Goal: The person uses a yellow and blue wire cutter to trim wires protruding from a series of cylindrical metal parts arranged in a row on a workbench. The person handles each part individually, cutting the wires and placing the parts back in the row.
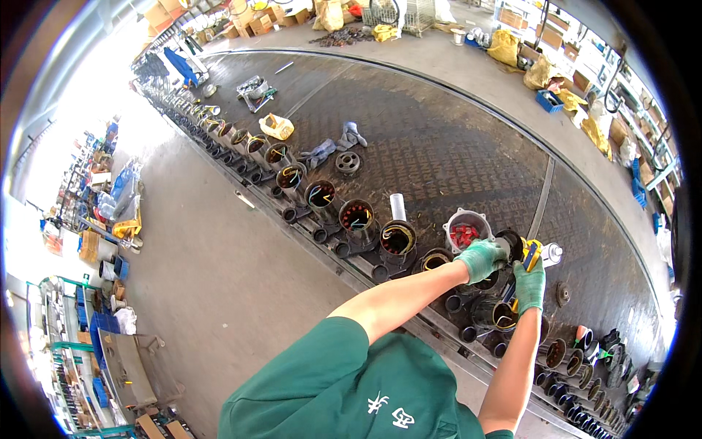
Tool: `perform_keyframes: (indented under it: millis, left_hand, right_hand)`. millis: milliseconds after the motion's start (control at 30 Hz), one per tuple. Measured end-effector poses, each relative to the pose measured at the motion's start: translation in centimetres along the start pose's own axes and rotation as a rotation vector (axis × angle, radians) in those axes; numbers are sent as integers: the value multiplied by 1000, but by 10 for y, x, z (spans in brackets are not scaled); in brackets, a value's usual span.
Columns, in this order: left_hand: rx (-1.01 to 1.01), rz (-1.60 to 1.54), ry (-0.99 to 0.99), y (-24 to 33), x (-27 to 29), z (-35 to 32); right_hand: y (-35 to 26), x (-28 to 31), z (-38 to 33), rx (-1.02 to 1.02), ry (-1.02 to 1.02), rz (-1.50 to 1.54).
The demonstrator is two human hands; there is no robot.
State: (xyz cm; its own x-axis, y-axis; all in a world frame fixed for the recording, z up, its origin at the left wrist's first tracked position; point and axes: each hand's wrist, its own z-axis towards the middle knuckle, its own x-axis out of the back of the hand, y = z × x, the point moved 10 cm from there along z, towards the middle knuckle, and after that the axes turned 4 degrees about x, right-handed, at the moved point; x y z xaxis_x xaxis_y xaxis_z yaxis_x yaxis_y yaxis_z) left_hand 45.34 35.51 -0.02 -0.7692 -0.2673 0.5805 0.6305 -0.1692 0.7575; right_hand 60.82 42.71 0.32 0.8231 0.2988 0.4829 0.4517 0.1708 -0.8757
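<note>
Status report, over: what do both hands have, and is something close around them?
Left hand on dark round part, grip unclear. Right hand gripping yellow-and-blue tool. Grey bowl, red pieces inside, close by left hand.

Left glove (480, 261): we see a light green.
Right glove (530, 286): we find the same light green.
Shirt (307, 377): we wear dark green, printed with white marks.
Hand tool (533, 253): we make out yellow with blue.
Cylindrical part (512, 244): we see black.
Bowl-like housing (479, 219): we see light grey.
Small pieces (463, 235): we see bright red.
Open cylinder (319, 193): we note a dark outside, reddish brown within.
Tabletop (446, 161): we see near-black, brown-stained, with a repeating raised letter pattern.
Rag (352, 136): we see greyish blue.
Jug (277, 126): we see pale yellow.
Tube (398, 207): we see white.
Floor (219, 256): we see plain grey.
</note>
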Motion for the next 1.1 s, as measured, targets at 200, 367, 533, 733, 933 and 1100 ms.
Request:
perform_keyframes:
  millis: [200, 367, 533, 733, 933, 1100]
  left_hand:
    - [-27, -14, 54, 1, -5, -3]
    - [57, -55, -5, -8, -13, -1]
    - [160, -159, -20, -27, -27, 1]
    - [323, -215, -18, -31, -21, -6]
    - [270, -184, -29, -15, -18, -4]
    - [217, -62, -103, -20, -13, -5]
  right_hand:
    - [4, -16, 6, -10, -106, -49]
    - [-10, -15, 8, 68, -129, -45]
    - [-19, -10, 12, 67, -133, -121]
    - [19, 1, 8, -211, -143, 461]
    - [23, 15, -84, -437, -61, 1173]
    - [38, -8, -120, -530, 31, 1109]
